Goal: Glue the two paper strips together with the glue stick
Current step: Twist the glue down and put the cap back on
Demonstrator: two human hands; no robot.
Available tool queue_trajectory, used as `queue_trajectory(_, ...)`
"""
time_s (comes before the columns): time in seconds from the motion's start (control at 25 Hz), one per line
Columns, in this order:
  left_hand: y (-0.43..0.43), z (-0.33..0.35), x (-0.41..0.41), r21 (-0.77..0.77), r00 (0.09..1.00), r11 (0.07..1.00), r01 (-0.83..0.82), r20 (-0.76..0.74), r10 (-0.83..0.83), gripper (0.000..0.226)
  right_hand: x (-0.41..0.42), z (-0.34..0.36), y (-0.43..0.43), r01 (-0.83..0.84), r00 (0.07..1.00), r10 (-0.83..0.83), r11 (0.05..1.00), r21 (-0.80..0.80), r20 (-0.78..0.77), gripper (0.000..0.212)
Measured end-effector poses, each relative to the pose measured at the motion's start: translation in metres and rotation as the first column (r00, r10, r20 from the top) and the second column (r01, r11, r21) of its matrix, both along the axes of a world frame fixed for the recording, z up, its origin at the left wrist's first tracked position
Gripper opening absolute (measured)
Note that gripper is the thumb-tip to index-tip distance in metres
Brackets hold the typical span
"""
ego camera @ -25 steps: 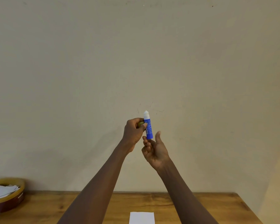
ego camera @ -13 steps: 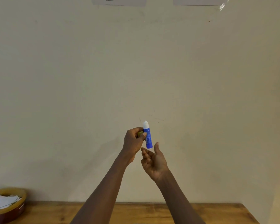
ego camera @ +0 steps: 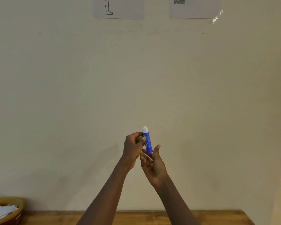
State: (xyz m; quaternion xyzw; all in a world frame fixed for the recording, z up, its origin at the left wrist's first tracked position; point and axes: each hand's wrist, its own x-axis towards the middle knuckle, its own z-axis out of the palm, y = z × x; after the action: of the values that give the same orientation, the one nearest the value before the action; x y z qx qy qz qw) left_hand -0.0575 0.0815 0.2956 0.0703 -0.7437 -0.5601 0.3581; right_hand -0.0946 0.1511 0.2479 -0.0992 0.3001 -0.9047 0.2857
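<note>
My left hand (ego camera: pixel 132 148) pinches the uncapped glue stick (ego camera: pixel 148 141), right hand (ego camera: pixel 154 168) loose-fingered just below it; gluing looks unstarted, strips out of sight.

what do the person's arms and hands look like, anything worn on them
Both the left hand and the right hand are bare, with no gloves and no rings showing. The left forearm and right forearm are bare too: no sleeve, watch or bracelet in view.
</note>
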Motion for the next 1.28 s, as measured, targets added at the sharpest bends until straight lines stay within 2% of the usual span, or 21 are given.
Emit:
queue_trajectory(0.04, 0.0, 0.001, 0.001, 0.003, 1.0, 1.0, 0.003, -0.004, -0.003, 0.017, -0.001, 0.002, 0.002, -0.027, 1.0, 0.026, 0.999, 0.047, 0.015, 0.049)
queue_trajectory(0.08, -0.001, 0.002, 0.002, 0.002, 1.0, 1.0, 0.006, -0.009, -0.006, 0.017, -0.001, 0.005, 0.003, -0.054, 0.998, 0.053, 0.998, 0.042, 0.029, 0.046)
queue_trajectory(0.2, 0.001, 0.006, 0.002, -0.007, 1.0, 1.0, 0.014, -0.017, -0.014, 0.019, 0.001, 0.005, 0.0, -0.029, 0.996, 0.039, 0.991, -0.127, 0.08, 0.025)
queue_trajectory(0.28, 0.001, 0.006, 0.0, -0.002, 1.0, 1.0, 0.013, -0.011, -0.013, 0.02, 0.003, 0.002, -0.002, -0.004, 0.997, 0.019, 0.976, -0.218, 0.068, 0.023)
queue_trajectory(0.36, -0.002, 0.005, 0.0, 0.004, 1.0, 1.0, 0.007, -0.006, -0.007, 0.02, 0.004, 0.001, 0.001, -0.012, 0.998, 0.023, 0.979, -0.203, 0.054, 0.03)
queue_trajectory(0.44, -0.004, 0.004, 0.0, 0.003, 1.0, 1.0, 0.005, -0.006, -0.005, 0.02, 0.003, 0.001, 0.003, -0.048, 0.992, 0.063, 0.99, -0.134, 0.106, 0.045)
queue_trajectory(0.48, -0.004, 0.003, 0.0, 0.001, 1.0, 1.0, 0.004, -0.004, -0.004, 0.02, 0.002, 0.002, 0.004, -0.066, 0.989, 0.079, 0.992, -0.103, 0.125, 0.045)
queue_trajectory(0.6, -0.003, 0.005, 0.0, -0.008, 1.0, 1.0, 0.007, -0.007, -0.007, 0.021, 0.002, 0.001, 0.005, -0.06, 0.985, 0.081, 0.988, -0.14, 0.154, 0.027)
queue_trajectory(0.72, -0.004, 0.004, -0.002, -0.029, 1.0, 1.0, 0.007, -0.005, -0.008, 0.023, 0.0, -0.005, 0.005, -0.017, 0.991, 0.043, 0.979, -0.205, 0.127, 0.023)
queue_trajectory(0.84, -0.01, 0.001, -0.001, 0.011, 1.0, 1.0, 0.017, -0.007, -0.017, 0.022, -0.008, -0.01, 0.009, -0.033, 0.998, 0.032, 0.999, -0.022, -0.046, 0.031)
queue_trajectory(0.92, -0.011, -0.001, -0.001, 0.006, 1.0, 1.0, 0.029, 0.002, -0.029, 0.023, -0.014, -0.009, 0.011, 0.037, 0.968, 0.003, 0.987, 0.155, -0.252, 0.03)
queue_trajectory(1.0, -0.01, -0.002, -0.002, -0.006, 0.999, 0.999, 0.033, 0.016, -0.033, 0.026, -0.018, -0.005, 0.012, 0.231, 0.845, -0.067, 0.941, 0.248, -0.531, 0.02)
queue_trajectory(1.08, -0.01, -0.002, -0.004, 0.001, 0.999, 0.999, 0.041, 0.021, -0.041, 0.028, -0.022, 0.0, 0.014, 0.396, 0.691, -0.107, 0.883, 0.251, -0.714, 0.011)
queue_trajectory(1.16, -0.01, 0.0, -0.005, -0.018, 0.998, 0.998, 0.054, 0.034, -0.053, 0.031, -0.025, 0.004, 0.017, 0.472, 0.619, -0.123, 0.848, 0.242, -0.776, 0.01)
queue_trajectory(1.28, -0.01, 0.003, -0.005, 0.006, 0.998, 0.998, 0.058, 0.018, -0.058, 0.043, -0.027, 0.005, 0.022, 0.511, 0.599, -0.146, 0.827, 0.236, -0.787, 0.01)
